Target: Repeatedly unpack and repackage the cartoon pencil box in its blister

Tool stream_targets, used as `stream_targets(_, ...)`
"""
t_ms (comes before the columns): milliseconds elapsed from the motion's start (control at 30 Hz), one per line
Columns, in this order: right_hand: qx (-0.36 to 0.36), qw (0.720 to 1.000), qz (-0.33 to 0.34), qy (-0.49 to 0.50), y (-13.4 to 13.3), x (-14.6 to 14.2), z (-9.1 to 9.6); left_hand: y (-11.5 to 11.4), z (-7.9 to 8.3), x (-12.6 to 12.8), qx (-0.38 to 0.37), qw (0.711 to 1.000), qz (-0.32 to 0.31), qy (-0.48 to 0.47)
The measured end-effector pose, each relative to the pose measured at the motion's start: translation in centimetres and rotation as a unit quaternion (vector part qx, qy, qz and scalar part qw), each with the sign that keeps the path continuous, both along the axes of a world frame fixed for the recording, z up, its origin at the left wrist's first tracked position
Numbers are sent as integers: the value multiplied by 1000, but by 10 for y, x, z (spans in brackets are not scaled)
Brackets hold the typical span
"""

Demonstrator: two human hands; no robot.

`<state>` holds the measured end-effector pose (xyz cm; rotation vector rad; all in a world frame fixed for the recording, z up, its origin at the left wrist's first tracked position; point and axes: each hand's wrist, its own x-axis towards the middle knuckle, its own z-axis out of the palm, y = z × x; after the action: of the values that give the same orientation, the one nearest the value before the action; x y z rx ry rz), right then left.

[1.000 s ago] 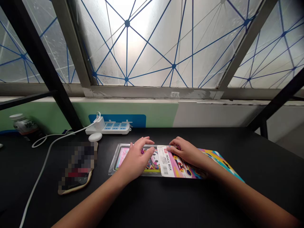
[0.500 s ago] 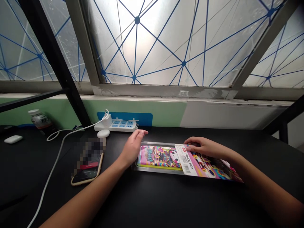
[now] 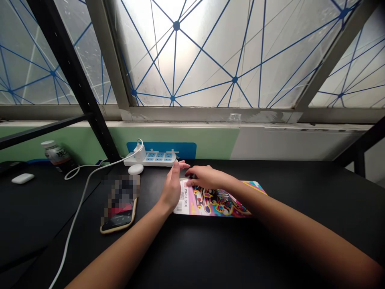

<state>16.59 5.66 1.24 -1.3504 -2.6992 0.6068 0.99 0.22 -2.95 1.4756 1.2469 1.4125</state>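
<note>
A colourful printed packaging card (image 3: 224, 202) marked "PENCIL BOX" lies flat on the black desk, covering the pencil box and its clear plastic tray. My right hand (image 3: 204, 177) grips the card near its left end, thumb on the face and fingers bent at the far edge. Along the card's left end stands my left hand (image 3: 173, 186), palm turned inward, fingers stretched out and holding nothing. The right forearm hides part of the card's right half.
Left of the hands lies a phone (image 3: 120, 212), partly blurred out. Behind it are a white round object (image 3: 135, 169) and a power strip (image 3: 159, 159) with a white cable (image 3: 78, 204). A bottle (image 3: 58, 156) and a small white case (image 3: 23, 178) sit farther left.
My right hand has slid the printed card leftward over the tray, covering the pencil box that was showing. My left hand has stayed at the left end.
</note>
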Motion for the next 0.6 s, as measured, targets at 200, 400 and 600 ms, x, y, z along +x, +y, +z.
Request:
stream_targets(200, 28, 999, -13, 17, -4, 15, -1, 0, 0, -2, 3, 994, -13, 107)
stream_targets(400, -22, 993, -107, 46, -21, 126, -10, -8, 2, -1, 13, 931, -47, 362)
stream_targets(600, 43, 984, -162, 57, -31, 154, -10, -8, 11, -3, 146, 858, 24, 492)
